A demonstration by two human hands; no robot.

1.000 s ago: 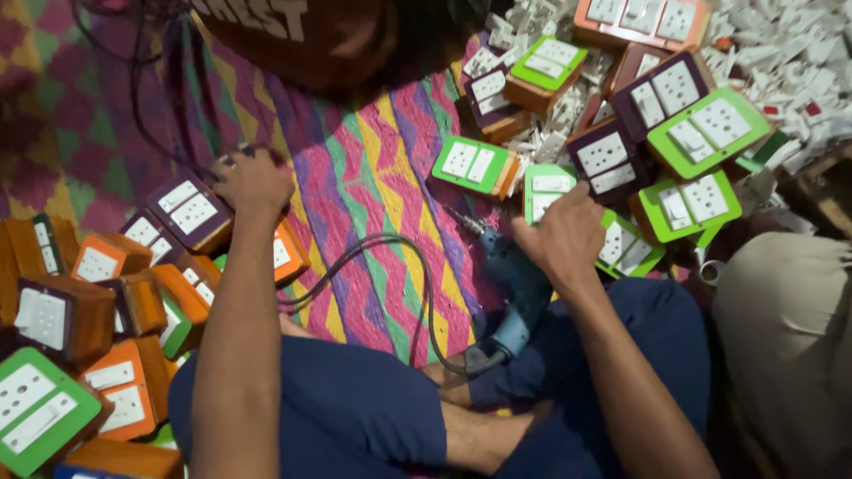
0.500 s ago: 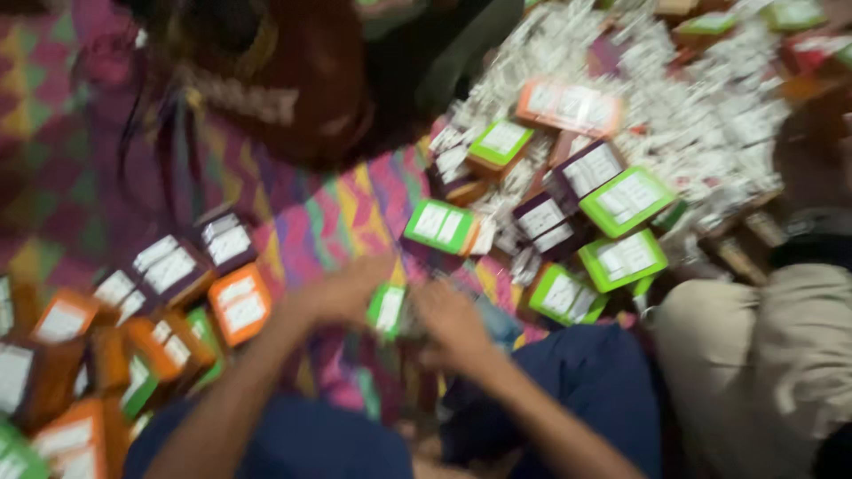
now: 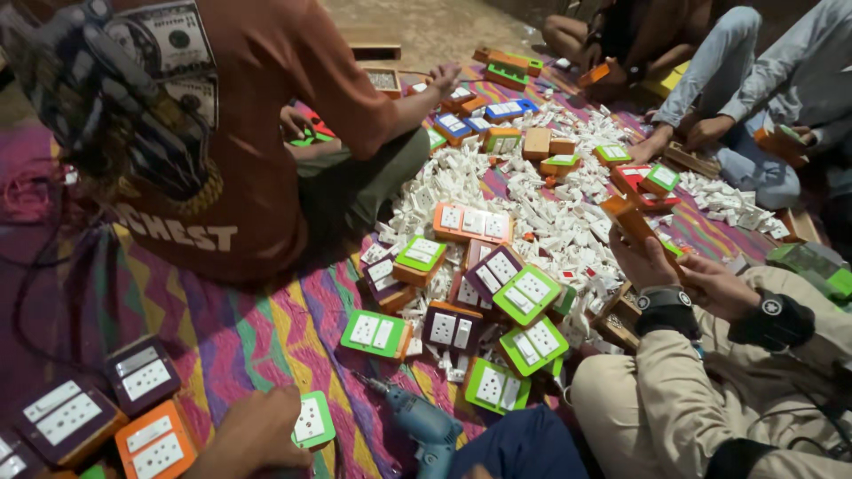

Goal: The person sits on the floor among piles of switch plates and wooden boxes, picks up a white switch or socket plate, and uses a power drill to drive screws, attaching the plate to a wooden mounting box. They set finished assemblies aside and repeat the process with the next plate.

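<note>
Left hand (image 3: 257, 435) gripping small green-framed switch plate (image 3: 312, 422) by its left edge, low in frame over striped woven mat (image 3: 240, 337). Right hand not showing in view. Blue cordless drill (image 3: 424, 427) lying just beside plate, bit pointing up-left. Plate looking light, rigid plastic, likely smooth-faced; holding by rim seeming safest, fingers off white switches. Purple switch box (image 3: 142, 374) and orange box (image 3: 158, 443) sitting nearby at left.

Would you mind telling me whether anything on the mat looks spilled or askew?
Yes: small white parts lie strewn in a loose heap across the striped mat, and switch boxes sit tilted on it. The left hand holds a green-framed box beside a blue drill.
</note>
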